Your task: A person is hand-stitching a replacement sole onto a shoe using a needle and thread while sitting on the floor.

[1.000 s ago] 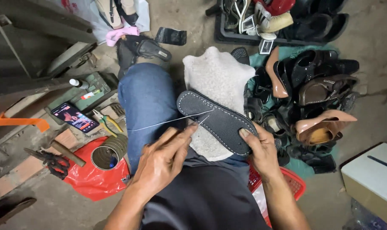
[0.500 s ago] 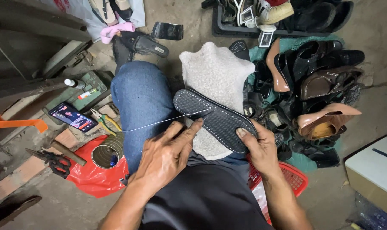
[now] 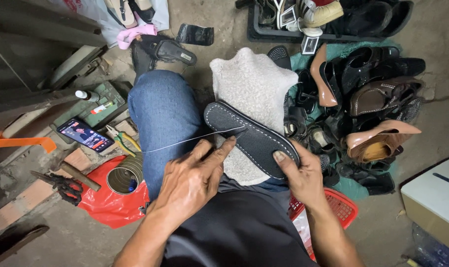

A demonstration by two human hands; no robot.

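Observation:
A dark textured shoe sole (image 3: pixel 251 137) with white stitching along its rim lies across a pale fleecy cloth (image 3: pixel 253 94) on my right knee. My right hand (image 3: pixel 299 174) grips the sole's near end, thumb on top. My left hand (image 3: pixel 192 180) rests on my jeans just left of the sole, fingers together and pointing at its edge. A thin white thread (image 3: pixel 185 141) runs taut from the sole's stitching leftward over my left knee (image 3: pixel 160 109); whether my left fingers pinch a needle or the thread is unclear.
Several shoes (image 3: pixel 367 104) are piled at the right, more in a black tray (image 3: pixel 264 33) at the top. On the left are a phone (image 3: pixel 84 134), pliers (image 3: pixel 120 140), a tin can (image 3: pixel 124 174) on a red bag, a hammer. A white box (image 3: pixel 434 200) and red basket (image 3: pixel 335 205) sit lower right.
My left hand has crept slightly toward the sole's edge and the thread stays taut. My right hand keeps its grip; the view has shifted a little.

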